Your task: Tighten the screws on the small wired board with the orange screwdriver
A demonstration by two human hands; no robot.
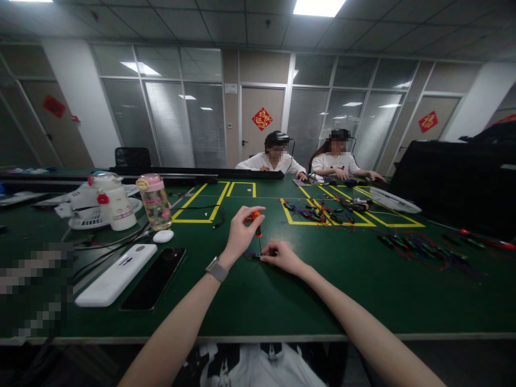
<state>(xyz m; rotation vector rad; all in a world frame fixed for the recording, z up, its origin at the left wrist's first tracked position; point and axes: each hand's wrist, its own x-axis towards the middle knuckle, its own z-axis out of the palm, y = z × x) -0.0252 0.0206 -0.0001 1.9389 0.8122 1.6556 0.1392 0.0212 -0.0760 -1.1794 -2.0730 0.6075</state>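
My left hand (244, 228) is closed around the orange and black handle of a screwdriver (258, 228), which stands nearly upright. Its thin shaft points down at a small green circuit board (256, 256) lying on the green table. Pinched at the board's right side are the fingertips of my right hand (282, 256), which hold it against the tabletop. Thin red and blue wires show at the board's left. Whether the screwdriver's tip sits in a screw is too small to tell.
To my left lie a white power bank (116, 275), a black phone (155, 279) and a white earbud case (163, 236). Behind them stand a pink-lidded bottle (155, 204) and a white jug (116, 204). Wired boards (423, 250) lie right. Two people sit across the table.
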